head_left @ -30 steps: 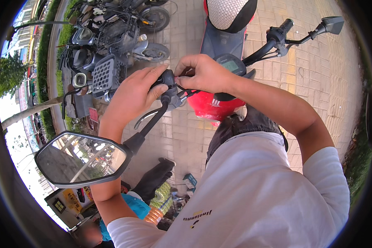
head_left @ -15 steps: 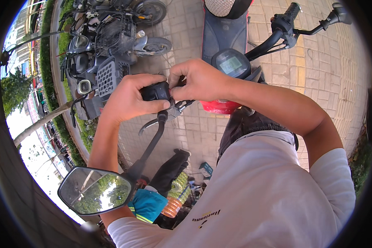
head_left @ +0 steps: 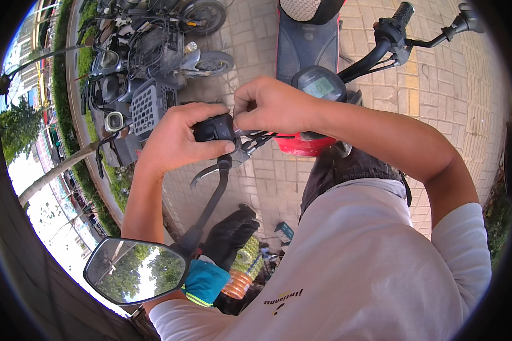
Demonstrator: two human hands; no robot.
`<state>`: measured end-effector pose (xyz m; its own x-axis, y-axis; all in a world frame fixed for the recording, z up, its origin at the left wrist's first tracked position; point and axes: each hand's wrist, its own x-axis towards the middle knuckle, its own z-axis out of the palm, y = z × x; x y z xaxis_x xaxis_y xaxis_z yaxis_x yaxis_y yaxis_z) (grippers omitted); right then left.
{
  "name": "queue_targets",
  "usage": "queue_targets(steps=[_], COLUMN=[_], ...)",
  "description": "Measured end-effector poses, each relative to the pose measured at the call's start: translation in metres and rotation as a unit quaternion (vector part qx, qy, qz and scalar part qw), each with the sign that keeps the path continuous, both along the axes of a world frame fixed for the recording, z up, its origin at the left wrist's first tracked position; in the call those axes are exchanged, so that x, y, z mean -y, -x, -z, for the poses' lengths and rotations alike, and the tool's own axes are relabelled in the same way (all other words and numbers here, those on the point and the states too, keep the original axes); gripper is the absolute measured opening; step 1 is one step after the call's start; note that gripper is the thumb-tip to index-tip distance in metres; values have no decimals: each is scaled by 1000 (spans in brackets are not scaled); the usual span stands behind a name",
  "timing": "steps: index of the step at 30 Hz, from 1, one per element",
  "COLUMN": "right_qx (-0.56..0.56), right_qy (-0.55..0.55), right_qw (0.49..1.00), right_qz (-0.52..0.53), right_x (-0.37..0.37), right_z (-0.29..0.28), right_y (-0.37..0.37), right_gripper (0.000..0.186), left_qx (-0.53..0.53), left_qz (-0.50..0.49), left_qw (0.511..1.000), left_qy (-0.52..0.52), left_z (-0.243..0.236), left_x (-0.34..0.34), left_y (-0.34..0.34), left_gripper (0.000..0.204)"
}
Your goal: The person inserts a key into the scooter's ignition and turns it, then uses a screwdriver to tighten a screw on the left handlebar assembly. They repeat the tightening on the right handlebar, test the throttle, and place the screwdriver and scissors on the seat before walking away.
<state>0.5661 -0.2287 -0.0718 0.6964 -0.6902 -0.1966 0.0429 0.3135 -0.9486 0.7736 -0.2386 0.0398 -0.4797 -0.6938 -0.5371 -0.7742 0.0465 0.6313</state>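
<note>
My left hand (head_left: 175,140) grips a black switch housing (head_left: 215,128) on the left handlebar, thumb below it and fingers above. My right hand (head_left: 270,111) is pinched at the housing's right side; what its fingertips hold is hidden. Under the housing are a brake lever (head_left: 203,175) and the stem of a mirror (head_left: 135,269). Just beyond my right hand is the scooter's display (head_left: 318,84), with its red front body (head_left: 296,146) below and the right handlebar grip (head_left: 403,14) further to the upper right.
Several parked scooters (head_left: 153,48) line the upper left beside a hedge and a tree trunk (head_left: 57,170). The red scooter's footboard (head_left: 306,42) stretches away over the paving (head_left: 426,85). At the bottom, a person in teal (head_left: 202,281) is beside some green and orange items (head_left: 242,270).
Since a second ago, the housing and both hands have shifted slightly down in the view, and the left hand's thumb has moved lower. Over the last half second the right hand moved slightly upward.
</note>
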Motion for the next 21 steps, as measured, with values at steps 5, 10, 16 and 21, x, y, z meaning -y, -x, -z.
queue_targets(steps=[5,10,16,21], right_qx=[46,9,-39,-51], right_qy=[55,61,127,100], right_qw=[997,998,988,992], right_qz=[-5,29,73,62], right_x=[-4,-10,-19,-12], right_z=[6,-1,-10,-12], right_y=[6,3,-1,-2], right_gripper=[16,14,14,17], left_qx=[4,-3,25,73], left_qz=[-23,-40,64,146], left_qw=[999,997,996,971], left_qy=[-31,-58,61,177], left_z=[0,2,1,-7], left_x=[0,0,-6,-12], left_y=[2,1,1,9], left_gripper=[48,44,47,47])
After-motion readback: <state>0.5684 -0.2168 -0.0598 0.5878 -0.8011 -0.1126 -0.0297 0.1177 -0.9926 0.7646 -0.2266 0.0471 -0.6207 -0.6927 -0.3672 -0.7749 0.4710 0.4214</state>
